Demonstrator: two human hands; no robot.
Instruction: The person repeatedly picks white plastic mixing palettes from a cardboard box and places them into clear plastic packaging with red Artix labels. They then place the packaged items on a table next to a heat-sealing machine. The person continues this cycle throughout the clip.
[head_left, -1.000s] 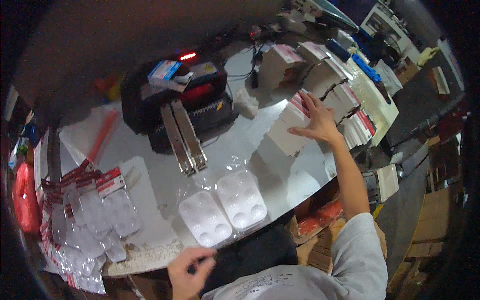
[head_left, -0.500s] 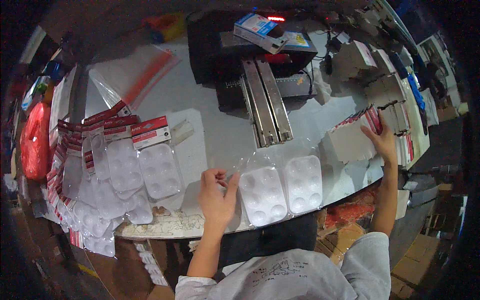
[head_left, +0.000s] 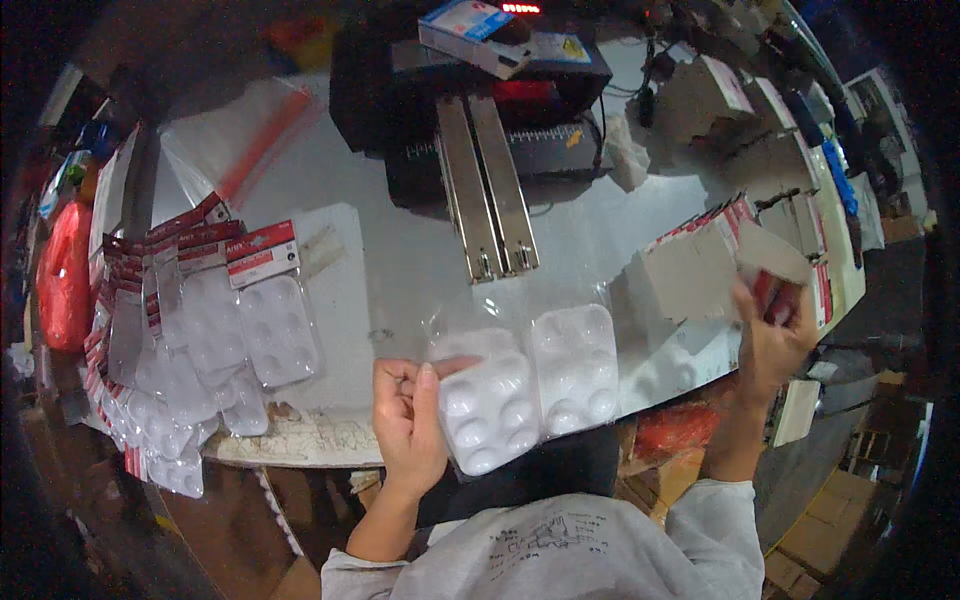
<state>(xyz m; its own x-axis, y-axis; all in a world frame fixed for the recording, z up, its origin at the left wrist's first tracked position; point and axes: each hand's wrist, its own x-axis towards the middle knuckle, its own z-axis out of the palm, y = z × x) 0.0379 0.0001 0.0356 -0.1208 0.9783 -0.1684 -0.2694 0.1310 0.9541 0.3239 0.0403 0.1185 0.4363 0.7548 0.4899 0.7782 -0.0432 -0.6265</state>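
Observation:
My left hand [head_left: 412, 425] is at the table's front edge, closed at the left side of a white paint palette [head_left: 487, 410] in a clear plastic bag. Its thumb points up and a finger reaches across the bag's upper part. Just right of that one lies a second bagged palette [head_left: 575, 370]. My right hand [head_left: 775, 345] grips a folded header card [head_left: 775, 268], pale on one face and red on the other, raised beside a row of similar cards [head_left: 690, 265].
Left, a heap of bagged palettes with red header cards [head_left: 262, 255] overhangs the table edge. Behind them lie clear bags with a red strip [head_left: 262, 145]. A black machine [head_left: 375, 105] with two metal bars [head_left: 487, 190] stands centre back, a small box [head_left: 475, 38] on top. Card stacks [head_left: 700, 105] line the right.
My right hand has lifted a header card off the row toward me. My left hand has closed on the nearer palette bag, which is now slightly tilted. The whole view has shifted a little.

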